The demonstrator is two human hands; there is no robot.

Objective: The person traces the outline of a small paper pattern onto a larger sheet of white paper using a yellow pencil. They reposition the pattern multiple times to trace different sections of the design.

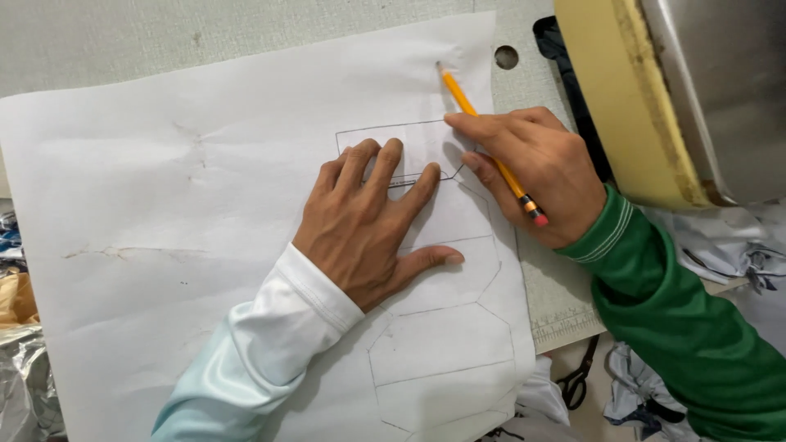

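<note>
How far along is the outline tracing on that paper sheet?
Done: several pencilled outlines lower on the paper sheet. In hand: the left hand presses flat while the right hand holds the pencil beside the top outline. Left: cannot tell.

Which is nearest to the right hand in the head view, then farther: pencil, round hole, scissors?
From the right hand:
1. Pencil, held in its grip.
2. Round hole, above on the table.
3. Scissors, below the table edge.
</note>
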